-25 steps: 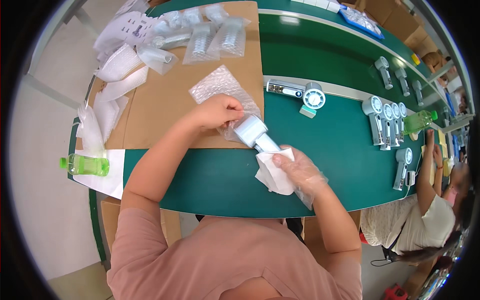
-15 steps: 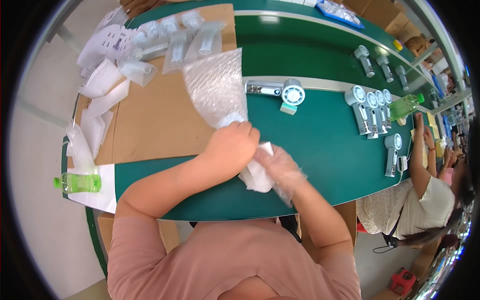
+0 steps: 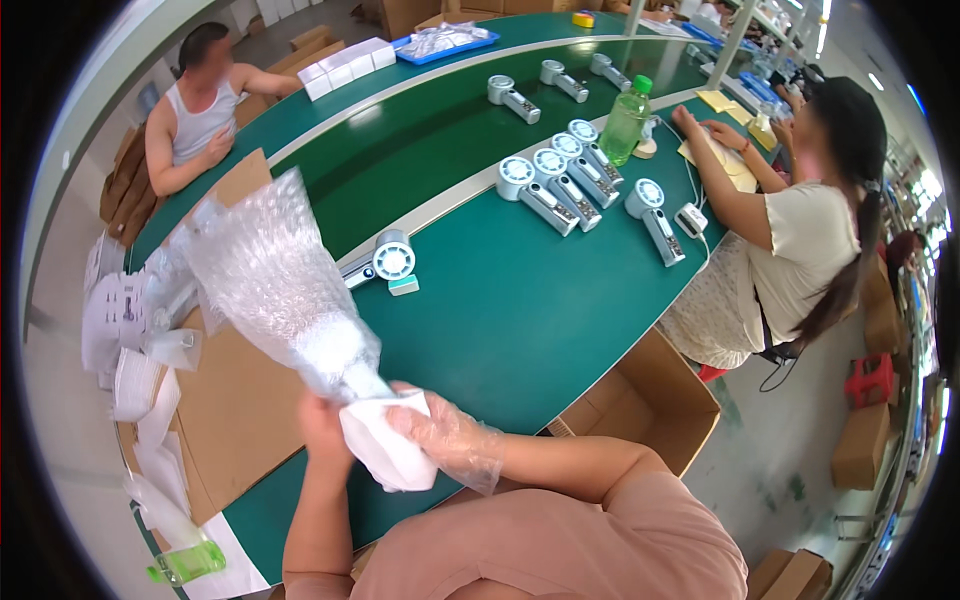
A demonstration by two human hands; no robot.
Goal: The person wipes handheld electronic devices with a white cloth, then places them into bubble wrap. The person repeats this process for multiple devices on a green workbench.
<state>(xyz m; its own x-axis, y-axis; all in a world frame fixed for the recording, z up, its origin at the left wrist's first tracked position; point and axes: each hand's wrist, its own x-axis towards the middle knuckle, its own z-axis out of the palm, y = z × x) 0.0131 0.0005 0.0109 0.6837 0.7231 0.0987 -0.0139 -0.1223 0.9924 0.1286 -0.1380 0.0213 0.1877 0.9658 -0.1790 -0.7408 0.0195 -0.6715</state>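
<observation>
A bubble-wrap bag (image 3: 265,260) is raised in front of me, with a silvery, rounded-headed device (image 3: 335,345), apparently a handheld fan, showing blurred through its lower end. My right hand (image 3: 435,430), in a clear plastic glove, is closed on a white cloth (image 3: 385,450) bunched around the narrow lower part of that device. Beside the bag's lower edge is my left hand (image 3: 325,425); it is smeared by motion and its fingers are mostly hidden. Another handheld fan (image 3: 390,260) lies beyond, partly covered by the bag, with a small green-and-white block (image 3: 403,286) next to it.
Cardboard (image 3: 235,400) covers the table's left part, with bubble-wrapped items (image 3: 170,280) at its far end. Several handheld fans (image 3: 550,180) and a green bottle (image 3: 627,120) stand farther right. A co-worker (image 3: 800,220) sits at the right; an open carton (image 3: 650,400) is below the table edge.
The view has swung to the right and up, bringing co-workers into sight. The bubble-wrap bag is raised closer, and the device in its lower end shows more. My left hand has shifted lower beside the bag.
</observation>
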